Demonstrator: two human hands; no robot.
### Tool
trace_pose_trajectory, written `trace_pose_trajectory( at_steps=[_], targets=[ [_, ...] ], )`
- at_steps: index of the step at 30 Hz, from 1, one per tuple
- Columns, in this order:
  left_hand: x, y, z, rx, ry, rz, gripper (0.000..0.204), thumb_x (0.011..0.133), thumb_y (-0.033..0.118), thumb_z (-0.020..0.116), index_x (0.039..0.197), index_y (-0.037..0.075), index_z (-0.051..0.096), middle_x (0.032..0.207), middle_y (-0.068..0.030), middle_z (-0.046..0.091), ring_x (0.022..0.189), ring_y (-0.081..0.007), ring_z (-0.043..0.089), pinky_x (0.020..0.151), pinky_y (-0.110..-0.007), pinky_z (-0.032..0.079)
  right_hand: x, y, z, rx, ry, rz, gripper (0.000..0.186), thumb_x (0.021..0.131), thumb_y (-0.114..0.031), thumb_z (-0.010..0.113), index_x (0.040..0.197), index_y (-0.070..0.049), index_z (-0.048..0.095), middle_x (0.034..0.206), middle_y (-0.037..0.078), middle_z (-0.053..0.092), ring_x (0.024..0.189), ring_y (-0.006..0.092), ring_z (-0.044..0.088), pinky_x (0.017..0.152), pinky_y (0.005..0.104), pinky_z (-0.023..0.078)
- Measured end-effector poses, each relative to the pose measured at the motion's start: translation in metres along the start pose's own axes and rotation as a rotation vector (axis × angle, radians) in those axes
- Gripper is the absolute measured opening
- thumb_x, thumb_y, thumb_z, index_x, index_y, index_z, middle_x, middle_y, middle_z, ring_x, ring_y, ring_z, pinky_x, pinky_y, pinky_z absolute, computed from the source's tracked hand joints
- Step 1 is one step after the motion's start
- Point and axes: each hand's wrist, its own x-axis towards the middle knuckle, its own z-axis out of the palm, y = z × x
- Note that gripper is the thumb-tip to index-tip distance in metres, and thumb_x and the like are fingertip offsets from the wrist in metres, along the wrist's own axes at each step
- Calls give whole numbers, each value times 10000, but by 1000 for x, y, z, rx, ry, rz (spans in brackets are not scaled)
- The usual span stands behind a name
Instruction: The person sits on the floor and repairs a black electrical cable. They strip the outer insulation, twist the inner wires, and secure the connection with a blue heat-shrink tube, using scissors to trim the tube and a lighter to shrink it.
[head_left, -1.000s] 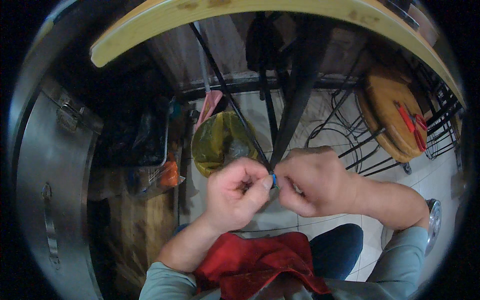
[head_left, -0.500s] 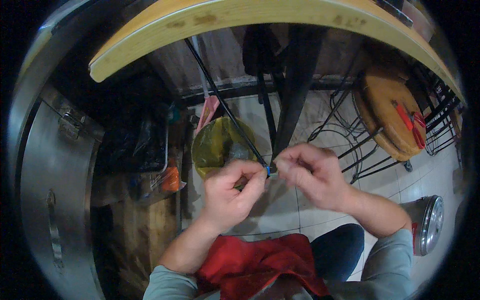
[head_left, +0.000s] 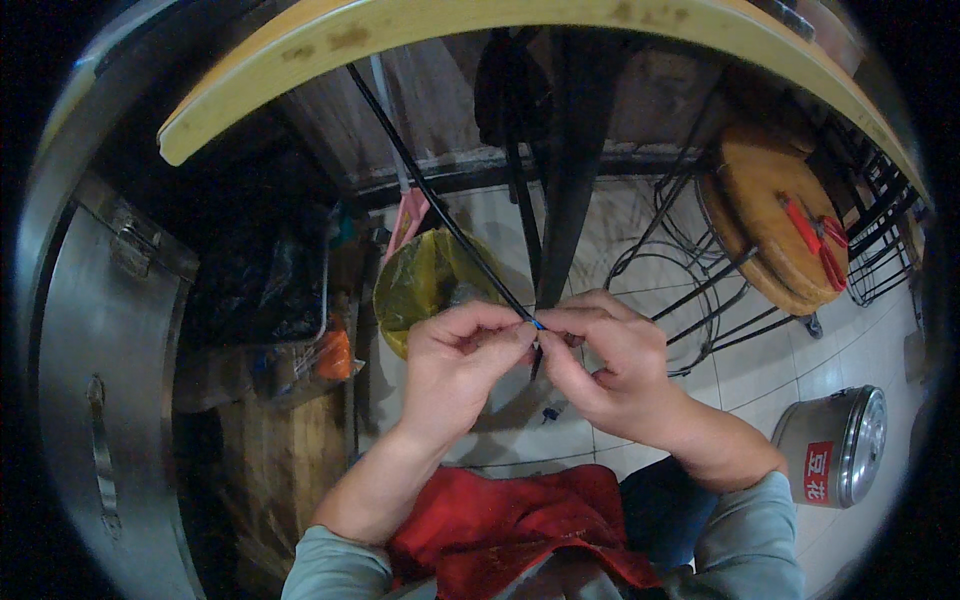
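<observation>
A black cable [head_left: 430,195] slants down from under the table to my hands, with a short bit of blue wire [head_left: 538,324] showing at its end. My left hand [head_left: 450,375] pinches the cable end between thumb and forefinger. From the other side my right hand [head_left: 615,370] closes thumb and forefinger on the blue wire. The fingertips of both hands meet there and partly hide the wire. A thin dark strand [head_left: 537,364] pokes out below the fingertips.
A wooden table edge [head_left: 400,38] arches overhead. Behind my left hand stands a yellow-lined bin [head_left: 415,275]. To the right, a round stool [head_left: 765,190] holds red-handled tools [head_left: 825,245]. A lidded steel pot [head_left: 825,445] is on the floor; a steel cabinet [head_left: 110,360] stands left.
My right hand has moved left and down onto the wire and now meets my left fingertips. A small dark scrap is now visible on the floor below. The view has shifted slightly.
</observation>
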Motion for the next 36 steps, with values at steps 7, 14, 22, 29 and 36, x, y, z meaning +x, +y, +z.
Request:
trace_pose_trajectory(
  at_steps=[7,14,22,29,36],
  targets=[
    [1,10,-1,532,32,293,50,735,-7,638,779,-31,637,731,-60,619,655,-104,590,592,-237,469,-4,1,11,-25,37,14,191,734,-7,637,913,8,572,760,164,601,646,311,608,561,369,499],
    [11,17,-12,838,-86,777,81,644,-24,648,714,-9,611,646,-103,589,560,-214,574,523,-292,458,7,-4,0,6,-170,110,154,734,-35,614,871,2,555,738,165,582,637,328,594,561,385,493],
    [8,22,-17,798,-141,809,106,623,-30,659,706,1,602,656,-105,593,562,-228,578,513,-300,456,18,-4,-10,-2,-273,-9,148,755,-46,620,881,-2,557,757,153,576,664,317,594,574,378,492],
    [7,25,-18,812,-162,807,117,620,-29,666,711,7,601,658,-104,587,556,-233,571,513,-306,453,11,-1,0,-10,-216,-77,125,785,-77,623,871,-18,554,750,135,571,654,288,592,555,350,481],
    [3,43,-15,951,-151,977,172,629,-26,679,770,23,594,671,-125,569,592,-267,569,541,-312,460,17,-17,3,506,-254,386,111,873,-112,578,889,-3,566,806,18,564,733,65,511,634,228,435]
  ],
)
